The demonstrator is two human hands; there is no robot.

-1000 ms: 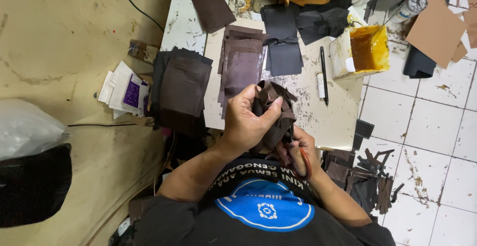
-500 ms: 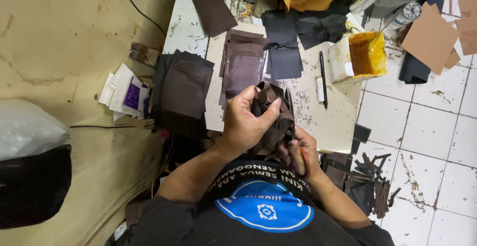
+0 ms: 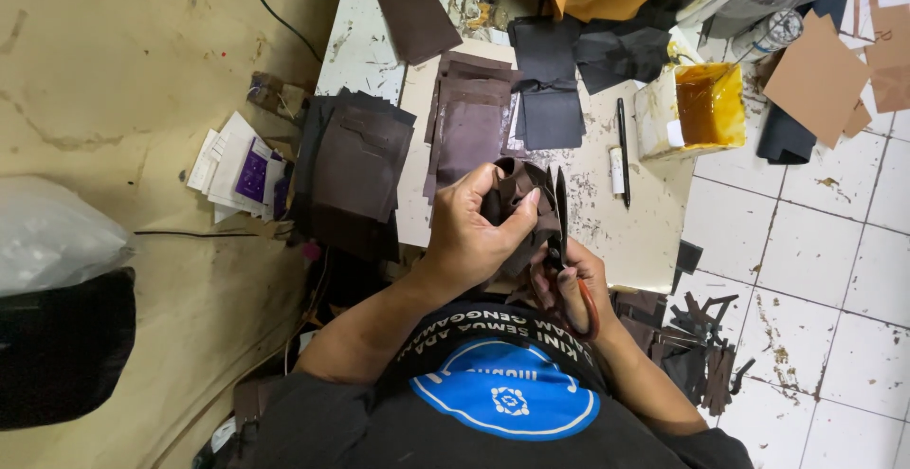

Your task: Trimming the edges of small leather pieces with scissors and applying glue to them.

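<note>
My left hand [image 3: 474, 227] grips a folded dark brown leather piece [image 3: 517, 194] and holds it up over the low worktable [image 3: 654, 242]. My right hand [image 3: 573, 284] holds scissors [image 3: 561, 213] with red-brown handles. Their dark blades point away from me along the right edge of the leather piece. Both hands sit close together just in front of my chest.
Stacks of brown leather panels [image 3: 469, 123] and darker panels [image 3: 351, 161] lie on the table, with black pieces [image 3: 550, 90], a pen [image 3: 623, 147] and a tub of yellow glue [image 3: 697, 104]. Leather offcuts [image 3: 692, 336] litter the tiled floor at right. Paper scraps [image 3: 237, 171] lie at left.
The scissors blades have come up along the right side of the leather piece. My left hand has turned the piece slightly.
</note>
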